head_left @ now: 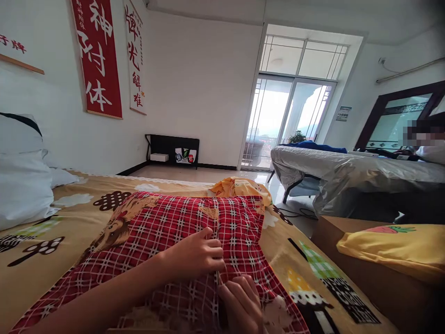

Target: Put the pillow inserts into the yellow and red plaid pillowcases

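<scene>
So, red/wht plaid, animal-print cloth point(177, 220), L fingers point(214, 253) + R fingers point(238, 291) half-curled, grip unclear.

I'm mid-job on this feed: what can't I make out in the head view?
All in the head view:
- Right hand: wrist cut off by the bottom edge; its curled fingers hide its grip.
- Red plaid cloth: near part cut off by the bottom edge.
- Yellow cloth: far end cut off by the right edge.
- Wall notice: print too small to read.
</scene>
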Tool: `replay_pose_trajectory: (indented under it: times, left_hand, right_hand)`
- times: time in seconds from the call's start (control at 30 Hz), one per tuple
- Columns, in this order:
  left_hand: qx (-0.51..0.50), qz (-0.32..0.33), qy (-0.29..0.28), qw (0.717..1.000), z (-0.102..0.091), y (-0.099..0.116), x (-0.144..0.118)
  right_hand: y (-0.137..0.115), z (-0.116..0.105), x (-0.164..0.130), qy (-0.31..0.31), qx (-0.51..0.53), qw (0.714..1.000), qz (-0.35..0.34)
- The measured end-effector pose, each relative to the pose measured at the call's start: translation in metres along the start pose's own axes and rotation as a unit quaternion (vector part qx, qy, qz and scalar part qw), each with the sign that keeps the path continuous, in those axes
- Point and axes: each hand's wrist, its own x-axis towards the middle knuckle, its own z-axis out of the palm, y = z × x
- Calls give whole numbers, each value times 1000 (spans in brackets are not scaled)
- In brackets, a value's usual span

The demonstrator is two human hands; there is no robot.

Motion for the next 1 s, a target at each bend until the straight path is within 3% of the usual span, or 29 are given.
replay_pose_trajectory:
  times: [0.1,0.33,0.53,0.67,0.83,1.0]
  left_hand:
    - [30,-27,19,999,2,-16,-1]
    - [10,-160,10,987,21,-42,-7]
    - [-19,-204,22,978,32,-48,-3]
    - [13,-184,10,983,37,-24,-3]
    - [-75,-40,-10,996,40,34,-7]
    - [-148,-74,-19,986,45,54,-12]
  right_hand:
    - [2,-2,-3,-13,3,1000,-6]
    - [7,14,-27,37,-18,999,0]
    - [7,21,-65,5,2,989,146]
    - [1,22,-69,28,67,973,217]
    - [-5,23,-66,66,70,973,212]
    - [-9,22,-67,44,72,972,219]
